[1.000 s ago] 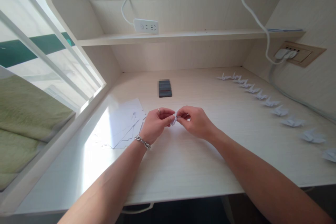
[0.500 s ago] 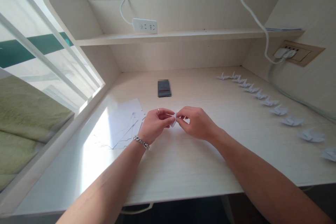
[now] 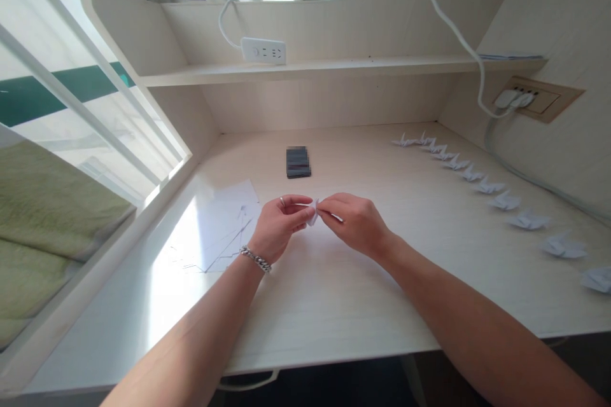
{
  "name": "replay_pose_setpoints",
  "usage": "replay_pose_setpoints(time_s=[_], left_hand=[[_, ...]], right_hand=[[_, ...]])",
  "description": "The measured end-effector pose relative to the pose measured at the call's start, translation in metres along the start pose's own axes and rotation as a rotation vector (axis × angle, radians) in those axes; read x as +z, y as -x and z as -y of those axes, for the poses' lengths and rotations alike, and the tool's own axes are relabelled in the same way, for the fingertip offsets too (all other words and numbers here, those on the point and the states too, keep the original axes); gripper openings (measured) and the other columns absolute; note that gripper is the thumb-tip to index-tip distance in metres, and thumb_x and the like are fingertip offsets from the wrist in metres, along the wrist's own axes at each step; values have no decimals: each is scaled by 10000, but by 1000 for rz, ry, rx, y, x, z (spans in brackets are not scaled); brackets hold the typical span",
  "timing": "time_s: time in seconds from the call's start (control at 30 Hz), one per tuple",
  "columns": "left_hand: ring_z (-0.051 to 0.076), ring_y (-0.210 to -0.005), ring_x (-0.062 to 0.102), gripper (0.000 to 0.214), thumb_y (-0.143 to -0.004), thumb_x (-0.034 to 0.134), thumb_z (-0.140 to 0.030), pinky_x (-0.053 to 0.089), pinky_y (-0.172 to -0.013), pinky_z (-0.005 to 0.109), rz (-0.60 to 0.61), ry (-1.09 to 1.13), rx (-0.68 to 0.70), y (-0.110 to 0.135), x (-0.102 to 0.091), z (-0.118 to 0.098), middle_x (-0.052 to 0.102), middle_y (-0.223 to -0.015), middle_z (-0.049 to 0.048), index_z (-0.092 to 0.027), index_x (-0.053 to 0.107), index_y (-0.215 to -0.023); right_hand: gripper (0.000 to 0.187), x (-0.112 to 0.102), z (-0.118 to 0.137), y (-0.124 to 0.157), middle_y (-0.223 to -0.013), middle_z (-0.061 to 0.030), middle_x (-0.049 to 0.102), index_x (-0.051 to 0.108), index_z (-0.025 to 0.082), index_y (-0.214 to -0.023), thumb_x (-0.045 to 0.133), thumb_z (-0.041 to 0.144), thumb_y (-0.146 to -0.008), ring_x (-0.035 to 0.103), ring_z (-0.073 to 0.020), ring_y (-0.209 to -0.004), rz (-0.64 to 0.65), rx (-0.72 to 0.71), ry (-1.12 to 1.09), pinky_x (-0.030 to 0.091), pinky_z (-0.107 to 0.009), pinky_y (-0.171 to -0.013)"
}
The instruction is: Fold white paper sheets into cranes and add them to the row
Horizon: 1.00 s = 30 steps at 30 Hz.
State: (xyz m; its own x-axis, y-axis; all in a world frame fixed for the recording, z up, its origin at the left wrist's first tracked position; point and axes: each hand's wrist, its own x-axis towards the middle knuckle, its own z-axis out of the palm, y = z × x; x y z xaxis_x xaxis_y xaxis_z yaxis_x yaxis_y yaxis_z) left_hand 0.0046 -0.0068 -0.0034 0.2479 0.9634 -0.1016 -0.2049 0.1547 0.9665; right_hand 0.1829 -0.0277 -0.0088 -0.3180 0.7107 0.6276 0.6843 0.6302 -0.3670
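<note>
A small folded piece of white paper (image 3: 312, 213) sits pinched between both of my hands, just above the middle of the pale wooden desk (image 3: 334, 292). My left hand (image 3: 277, 226), with a ring and a metal bracelet, grips its left side with curled fingers. My right hand (image 3: 356, 222) pinches its right side. To the left of my hands lies a loose pile of white paper sheets (image 3: 214, 226).
A row of several white paper cranes (image 3: 506, 200) runs along the desk's right side. A dark phone (image 3: 298, 161) lies further back. A power strip (image 3: 264, 49) rests on the shelf; a wall socket (image 3: 525, 98) with a white cable is at right. A bed rail stands left.
Both hands have kept pinching the small paper and shifted slightly, raising it a little; the fingers have worked the fold between them.
</note>
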Motion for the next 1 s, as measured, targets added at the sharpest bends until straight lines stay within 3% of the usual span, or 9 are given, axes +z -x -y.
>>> replay_pose_setpoints(time_s=[0.23,0.47,0.7,1.0], left_hand=[[137,-701,654,334,-618,871,-263,516,-719,302,8,23,56,1,3,1,727,-768,59,-127,700,-871],[128,-674,643,354,-602,881,-274,517,-703,294,-14,43,54,1,5,2,716,-731,45,-124,707,-871],[126,-676,646,347,-595,882,-244,514,-699,285,-61,70,157,-1,6,6,724,-747,41,-129,695,-864],[117,-693,635,325,-615,867,-245,519,-714,281,-99,65,279,-4,7,9,697,-786,20,-147,679,-862]], right_hand=[[221,1,3,-1,-896,-62,743,702,218,-865,493,225,-935,669,-189,-839,-57,21,-63,480,-295,-764],[161,6,1,1,-859,-45,725,687,224,-860,534,214,-907,655,-181,-789,-98,81,-139,483,-290,-721],[156,7,6,0,-904,-42,729,696,240,-873,546,200,-891,657,-192,-842,-118,124,-252,510,-306,-730],[116,9,14,-3,-819,-44,733,696,212,-848,634,309,-846,669,-189,-738,-140,402,-477,529,-317,-694]])
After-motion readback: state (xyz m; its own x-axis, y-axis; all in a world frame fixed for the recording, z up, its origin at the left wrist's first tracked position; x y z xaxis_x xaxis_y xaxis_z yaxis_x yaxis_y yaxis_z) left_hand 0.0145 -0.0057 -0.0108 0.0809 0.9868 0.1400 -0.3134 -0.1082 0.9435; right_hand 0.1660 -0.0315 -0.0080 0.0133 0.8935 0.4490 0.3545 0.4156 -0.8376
